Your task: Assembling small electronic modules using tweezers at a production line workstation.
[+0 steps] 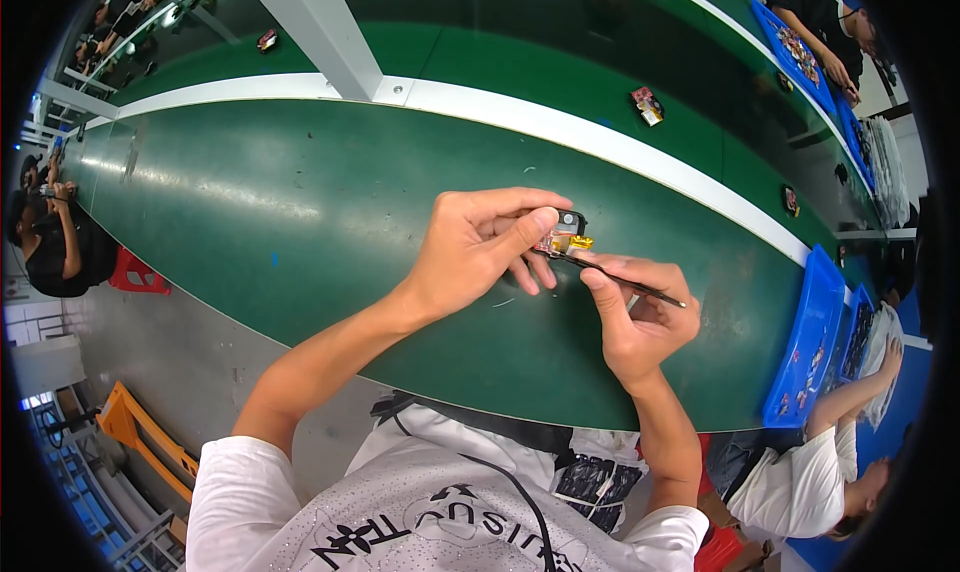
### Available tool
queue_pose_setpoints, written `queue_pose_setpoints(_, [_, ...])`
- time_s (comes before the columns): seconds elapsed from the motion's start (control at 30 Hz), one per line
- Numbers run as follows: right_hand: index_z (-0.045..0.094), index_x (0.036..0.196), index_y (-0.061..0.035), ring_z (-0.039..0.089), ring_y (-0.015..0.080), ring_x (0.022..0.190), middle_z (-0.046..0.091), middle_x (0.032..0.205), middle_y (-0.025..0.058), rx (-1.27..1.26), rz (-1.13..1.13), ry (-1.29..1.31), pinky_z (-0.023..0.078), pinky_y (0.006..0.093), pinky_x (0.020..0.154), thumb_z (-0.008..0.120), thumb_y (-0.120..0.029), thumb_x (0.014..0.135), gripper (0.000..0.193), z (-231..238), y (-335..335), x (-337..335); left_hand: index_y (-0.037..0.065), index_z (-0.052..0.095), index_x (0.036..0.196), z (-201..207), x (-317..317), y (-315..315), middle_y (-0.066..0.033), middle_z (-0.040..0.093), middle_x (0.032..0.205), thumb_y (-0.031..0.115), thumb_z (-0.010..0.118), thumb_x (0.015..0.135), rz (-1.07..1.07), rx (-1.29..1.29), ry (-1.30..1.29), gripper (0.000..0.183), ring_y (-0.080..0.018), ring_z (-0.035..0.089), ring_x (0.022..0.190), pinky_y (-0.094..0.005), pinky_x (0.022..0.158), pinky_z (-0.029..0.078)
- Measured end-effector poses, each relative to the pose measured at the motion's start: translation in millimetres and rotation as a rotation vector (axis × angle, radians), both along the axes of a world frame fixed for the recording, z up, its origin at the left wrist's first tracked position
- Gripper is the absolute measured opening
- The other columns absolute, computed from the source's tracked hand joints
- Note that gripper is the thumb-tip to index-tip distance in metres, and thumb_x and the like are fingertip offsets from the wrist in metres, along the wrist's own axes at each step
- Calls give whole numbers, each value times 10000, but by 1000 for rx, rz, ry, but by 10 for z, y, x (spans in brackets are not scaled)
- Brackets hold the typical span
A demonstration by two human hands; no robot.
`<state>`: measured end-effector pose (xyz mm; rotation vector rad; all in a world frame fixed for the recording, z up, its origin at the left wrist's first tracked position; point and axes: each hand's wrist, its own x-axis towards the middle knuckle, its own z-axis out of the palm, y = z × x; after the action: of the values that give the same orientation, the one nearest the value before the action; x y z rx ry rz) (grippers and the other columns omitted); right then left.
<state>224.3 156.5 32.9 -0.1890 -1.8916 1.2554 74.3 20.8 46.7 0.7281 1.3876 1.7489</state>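
Above the green worktable (330,232), my left hand (465,242) is closed on a small electronic device (570,220). The device has a black casing, a red circuit board and a piece of yellow tape; my thumb and fingers cover part of it. My right hand (645,312) grips black tweezers (645,290) between thumb and fingers, the shaft slanting down to the right. Their working end meets the device's lower edge by the yellow tape. Whether the tips are pinched on anything there is too small to tell.
Beyond a white rail (480,102) with a grey post (320,32), small red boards (647,106) lie on a green belt (560,57). A blue bin (805,347) holding small parts stands at the table's right end. Co-workers sit at left and right.
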Motion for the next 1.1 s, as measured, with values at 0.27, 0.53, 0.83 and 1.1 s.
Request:
queue_pose_setpoints(0.27, [685,897,-1,559,21,558,777,881,127,-135,-42,-58,401,173,496,821,29,825,157,21,1,80,-72,671,1223,-13,64,28,-161,727,917,131,589,1045,11,-6,30,282,-201,733,684,-272,559,609])
queue_pose_setpoints(0.53, [668,921,6,540,18,545,773,903,131,-136,-28,-18,394,167,499,810,42,824,176,54,113,113,-78,677,1210,3,132,81,-158,729,908,101,596,1036,41,-36,50,262,-191,728,676,-268,550,601])
queue_pose_setpoints(0.83, [677,881,-1,465,26,421,779,893,158,158,15,2,352,178,425,823,64,768,196,-22,249,134,-72,683,1208,-127,195,212,-146,732,901,81,598,1029,46,-19,70,250,-171,715,661,-256,547,592])
queue_pose_setpoints(1.1, [707,875,-19,730,150,628,779,837,136,196,33,19,430,219,450,839,44,757,187,-95,369,158,-70,686,1198,-215,237,360,-132,730,885,57,597,1022,11,-70,103,234,-146,695,634,-248,513,564])
